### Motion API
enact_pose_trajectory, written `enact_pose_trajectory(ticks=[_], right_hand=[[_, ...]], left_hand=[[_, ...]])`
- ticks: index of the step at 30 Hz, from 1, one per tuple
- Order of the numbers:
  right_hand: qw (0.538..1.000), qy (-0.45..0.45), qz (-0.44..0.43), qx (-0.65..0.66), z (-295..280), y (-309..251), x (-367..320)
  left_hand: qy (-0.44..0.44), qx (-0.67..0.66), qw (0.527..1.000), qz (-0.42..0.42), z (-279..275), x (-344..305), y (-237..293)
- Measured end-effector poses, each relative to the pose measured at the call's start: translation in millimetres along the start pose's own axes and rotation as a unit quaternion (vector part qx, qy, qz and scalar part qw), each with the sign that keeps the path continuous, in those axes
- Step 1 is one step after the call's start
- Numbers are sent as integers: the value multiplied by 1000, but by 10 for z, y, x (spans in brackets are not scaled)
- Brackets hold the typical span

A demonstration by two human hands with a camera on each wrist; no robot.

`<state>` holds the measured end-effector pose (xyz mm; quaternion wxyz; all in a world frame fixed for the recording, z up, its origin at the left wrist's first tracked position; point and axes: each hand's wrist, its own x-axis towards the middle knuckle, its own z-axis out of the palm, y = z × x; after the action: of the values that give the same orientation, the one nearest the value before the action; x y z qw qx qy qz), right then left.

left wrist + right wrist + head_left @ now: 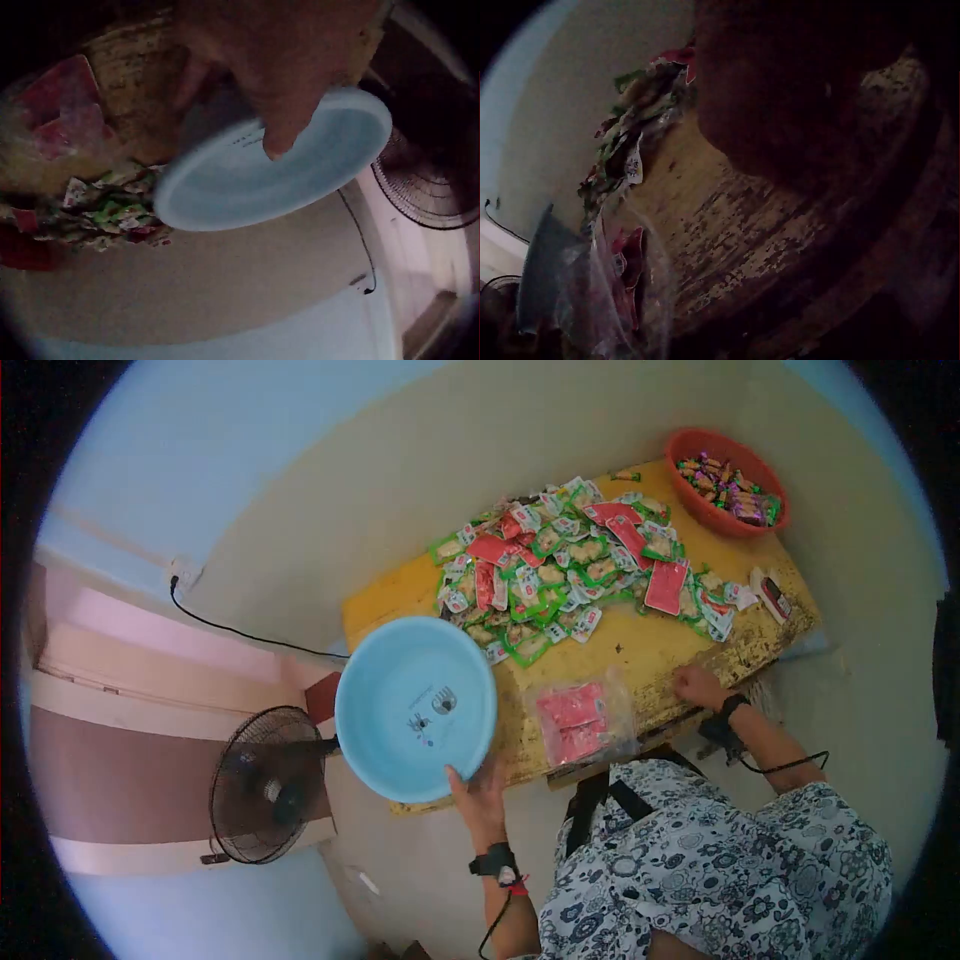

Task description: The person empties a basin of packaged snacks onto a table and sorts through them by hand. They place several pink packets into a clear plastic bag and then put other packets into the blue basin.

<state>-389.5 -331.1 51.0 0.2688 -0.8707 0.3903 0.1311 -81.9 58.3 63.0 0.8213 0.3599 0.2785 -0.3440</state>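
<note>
Your yellow table [640, 645] carries a heap of snack packets [570, 570] across its far half. The tilted blue basin [415, 705] sits over the near left corner, and your left hand [482, 792] grips its rim. Your right hand [698, 686] rests on the table's near edge, but I cannot tell whether its fingers are curled.

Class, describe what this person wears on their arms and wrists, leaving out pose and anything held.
Forearms are bare below a short-sleeved blue-and-white floral top. Behind the left hand sits a black wrist strap with a red tag; behind the right hand, another black strap. A thin black cable trails from each.
</note>
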Motion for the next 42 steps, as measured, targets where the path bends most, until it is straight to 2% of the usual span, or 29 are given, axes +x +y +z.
enact_pose_trajectory(ticks=[2, 5, 6, 7, 8, 9, 11, 13, 14, 15, 16, 17, 18, 20, 21, 22, 25, 26, 28, 29, 31, 32, 34, 38, 42], right_hand=[[998, 52, -9, 19, 198, 259, -40], [999, -13, 27, -35, 72, -55, -94], [999, -24, 36, -29, 48, -125, -115], [998, -36, 46, -26, 34, -171, -140], [994, -81, 54, -44, -197, -113, -141], [997, -58, 33, -45, -164, -153, -157], [998, -26, -10, -52, -98, -159, -196], [998, -51, 19, -11, -66, -178, -176], [998, -57, 37, 8, -82, -170, -165], [998, -55, 1, 6, -142, -12, -170], [999, -35, -26, 16, -117, -2, -172], [998, -18, -54, 24, -101, 14, -174], [999, -12, -38, 27, -74, -25, -192], [1000, -6, -7, 28, -123, -101, -210], [991, 11, 1, 130, -116, -77, -214], [976, 20, -3, 217, -116, 110, -131], [871, 50, 59, 485, -307, -103, -138], [820, 61, 87, 562, -366, -191, -131], [865, 230, 66, 440, -380, -220, 13], [871, 316, 41, 374, -328, -97, 137], [878, 385, 41, 282, -512, -157, 316], [876, 419, 39, 236, -572, -136, 398], [896, 417, 44, 147, -577, 40, 672], [915, 385, 114, 27, -633, 12, 970], [882, 457, 116, 27, -445, -1, 1216]], left_hand=[[57, 19, 996, 71, 46, 126, 20], [-4, 75, 996, 40, -419, 534, 141], [-33, 225, 963, 146, -476, 625, 231], [-61, 363, 897, 246, -556, 724, 284], [-61, 448, 844, 289, -420, 632, 307], [-52, 524, 782, 334, -350, 583, 316], [-27, 601, 716, 354, -76, 701, 463], [-81, 626, 713, 303, -10, 1064, 631], [-62, 426, 881, 194, 46, 1217, 703], [-28, 180, 981, 68, 56, 1334, 584], [-4, -64, 995, -70, 190, 1563, 644], [-58, 106, 991, 53, 107, 1774, 624], [-116, 264, 941, 176, -154, 1981, 562], [-134, 253, 931, 228, -50, 2064, 384], [-91, 95, 979, 154, 171, 1882, 437], [-32, -80, 993, 77, 298, 1648, 291], [67, -44, 997, -14, 657, 956, 253], [24, 4, 1000, -18, 541, 906, 153], [-61, 106, 992, -27, 245, 760, -21], [-65, 115, 991, -38, 95, 705, -217], [-52, 136, 986, -77, 130, 393, -311], [-47, 187, 979, -64, 256, 213, -361], [-30, 287, 956, -47, 627, -133, -410], [-85, 373, 924, -9, 756, -346, -499], [-123, 431, 894, 18, 964, -538, -574]])
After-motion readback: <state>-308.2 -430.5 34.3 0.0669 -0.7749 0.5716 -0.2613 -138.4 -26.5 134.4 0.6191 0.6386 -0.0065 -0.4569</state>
